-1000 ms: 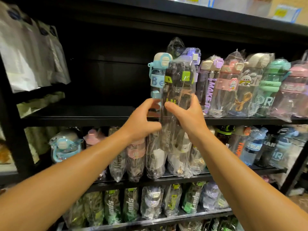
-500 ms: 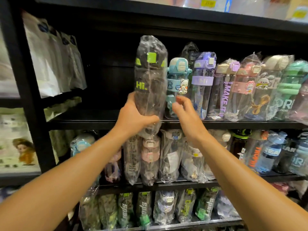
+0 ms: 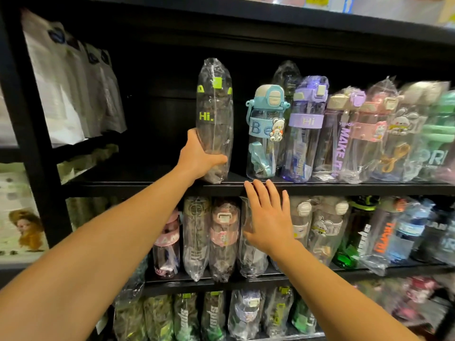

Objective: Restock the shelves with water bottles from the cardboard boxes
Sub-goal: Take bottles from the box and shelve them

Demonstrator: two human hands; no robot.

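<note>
One dark bottle [image 3: 214,119], bagged in clear plastic and marked "Hi.", stands upright on the upper shelf [image 3: 320,187], just left of the blue bottle [image 3: 266,134] with a gap between. Left hand [image 3: 197,157] grips its lower body, thumb in front (likely steadying it while the base settles). Right hand [image 3: 269,217] hangs below the blue bottle, fingers straight and spread, holding nothing, in front of the lower row. Placement looks nearly done: bottle continues the front row leftward.
</note>
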